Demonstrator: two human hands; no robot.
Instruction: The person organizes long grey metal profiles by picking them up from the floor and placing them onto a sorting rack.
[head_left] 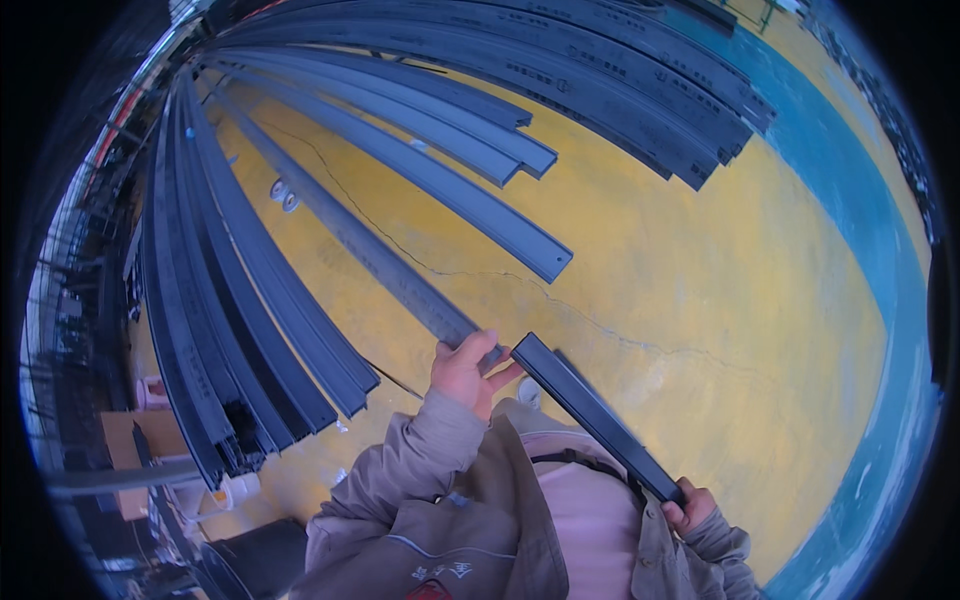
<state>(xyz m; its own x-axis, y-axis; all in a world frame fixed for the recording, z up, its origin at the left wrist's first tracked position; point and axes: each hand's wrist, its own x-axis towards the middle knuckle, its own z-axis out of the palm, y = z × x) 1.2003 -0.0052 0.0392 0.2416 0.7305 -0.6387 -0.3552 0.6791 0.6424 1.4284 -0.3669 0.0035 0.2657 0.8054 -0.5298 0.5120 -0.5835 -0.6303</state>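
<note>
My left hand (465, 374) is closed round the near end of a long grey metal profile (375, 255), which runs away toward the upper left. Across the front of my body lies a short black channel bar (600, 415), slanting down to the right. Its lower end is in my right hand (690, 508), thumb and fingers closed on it. The bar's upper end is close to the fingertips of my left hand; whether they touch cannot be told.
Several dark profiles (225, 320) lie side by side at left. Grey channels (480, 205) and a stack of dark profiles (600, 95) extend in from the far side. The yellow floor (780, 300) has a crack and a blue-green band (850, 210). A cardboard box (125, 440) stands at lower left.
</note>
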